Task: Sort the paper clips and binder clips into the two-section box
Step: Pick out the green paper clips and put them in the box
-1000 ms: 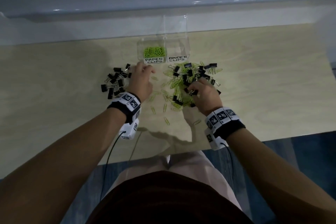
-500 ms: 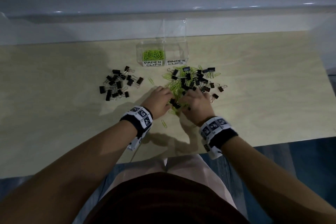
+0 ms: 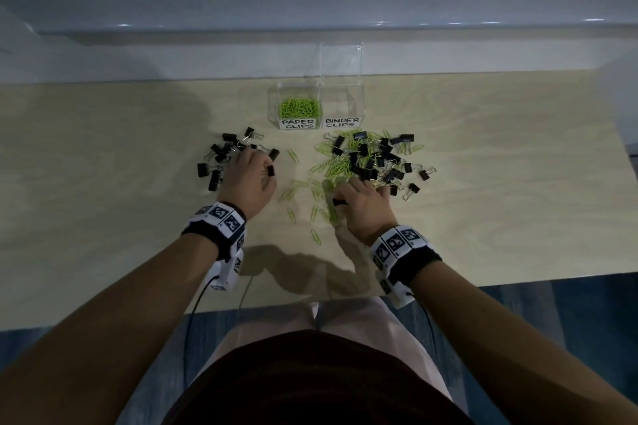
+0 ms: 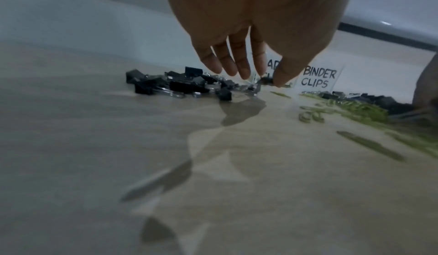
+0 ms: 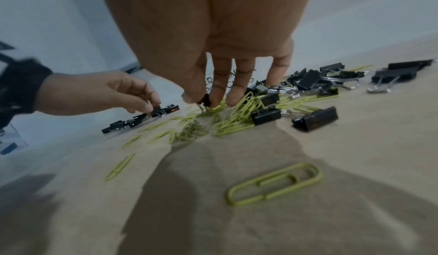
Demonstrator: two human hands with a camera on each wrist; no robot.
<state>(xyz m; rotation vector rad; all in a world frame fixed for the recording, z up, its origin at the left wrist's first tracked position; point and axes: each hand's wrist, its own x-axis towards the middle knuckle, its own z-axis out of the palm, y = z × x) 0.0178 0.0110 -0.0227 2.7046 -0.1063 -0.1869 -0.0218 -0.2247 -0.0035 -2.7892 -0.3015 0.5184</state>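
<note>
"What is the person wearing on the arms?"

"The forearms are bare. Each wrist carries a black band [image 3: 207, 235] topped with white blocks printed with black square markers [image 3: 397, 241]."

"Anything hanging under them?"

"A white camera housing [image 3: 228, 269] sits under each wrist, and a thin black cable [image 3: 193, 314] trails from the left one."

"And the clothing?"

"A dark top [image 3: 310, 383] over pale pink trousers [image 3: 345, 317]."

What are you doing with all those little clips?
A person is sorting clips into a clear two-section box. The left hand pinches a black binder clip at the all-black pile. The right hand pinches another binder clip at the mixed pile. Green paper clips fill the paper clips section; the binder clips section looks empty.
</note>
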